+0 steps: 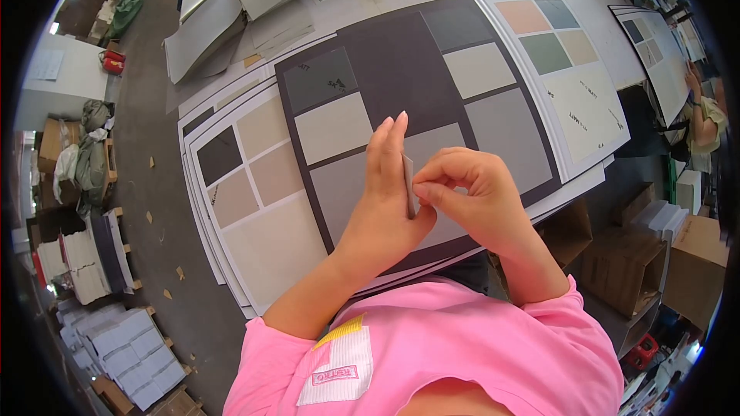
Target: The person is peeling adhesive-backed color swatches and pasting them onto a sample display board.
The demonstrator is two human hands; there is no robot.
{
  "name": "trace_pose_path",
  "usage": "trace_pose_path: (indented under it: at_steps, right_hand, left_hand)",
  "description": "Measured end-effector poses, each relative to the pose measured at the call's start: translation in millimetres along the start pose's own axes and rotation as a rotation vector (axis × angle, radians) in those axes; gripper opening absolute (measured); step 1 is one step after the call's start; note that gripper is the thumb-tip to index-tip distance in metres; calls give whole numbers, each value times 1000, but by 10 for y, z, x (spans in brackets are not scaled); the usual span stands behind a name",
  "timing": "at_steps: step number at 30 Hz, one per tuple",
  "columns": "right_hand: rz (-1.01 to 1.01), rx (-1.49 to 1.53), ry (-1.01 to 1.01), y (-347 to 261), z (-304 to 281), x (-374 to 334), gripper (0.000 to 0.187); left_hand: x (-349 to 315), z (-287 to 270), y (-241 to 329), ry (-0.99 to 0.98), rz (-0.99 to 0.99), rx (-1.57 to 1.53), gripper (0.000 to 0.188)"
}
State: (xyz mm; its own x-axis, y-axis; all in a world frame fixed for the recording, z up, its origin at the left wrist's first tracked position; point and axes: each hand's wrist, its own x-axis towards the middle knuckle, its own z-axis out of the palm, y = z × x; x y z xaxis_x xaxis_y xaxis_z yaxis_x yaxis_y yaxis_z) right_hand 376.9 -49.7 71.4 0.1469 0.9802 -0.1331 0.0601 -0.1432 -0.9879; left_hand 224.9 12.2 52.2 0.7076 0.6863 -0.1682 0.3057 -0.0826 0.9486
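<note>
A small thin grey card (410, 185) stands nearly edge-on between my hands, above the middle board. It rests along the palm and thumb of my left hand (383, 177), whose fingers are stretched upward and together. Thumb and index finger of my right hand (462, 185) are pinched at the card's near edge; whether they grip the card or something thinner on it is too small to tell. Below lies a dark sample board (401, 69) with grey and cream panels. To its left is a white-framed board (266, 239) with beige panels.
A white board (570, 100) with pink, green and cream panels lies at the right of the table. Grey sheets (204, 35) are stacked at the far left. Cardboard boxes (624, 262) stand at the right, paper stacks (127, 354) at the lower left. Another person's arm (703, 112) shows far right.
</note>
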Motion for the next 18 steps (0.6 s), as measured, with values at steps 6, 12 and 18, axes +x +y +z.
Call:
trace_pose_path:
  at_steps: [6,12,18]
  right_hand:
    - [-10,17,11,59,35,29,6]
    - [74,365,-61,109,18,62,3]
    - [9,659,71,241,-64,107,8]
  left_hand:
    - [13,16,-96,43,144,102,103]
    - [61,-147,-176,-185,-30,-666,74]
    - [123,-83,-230,255,359,-151,44]
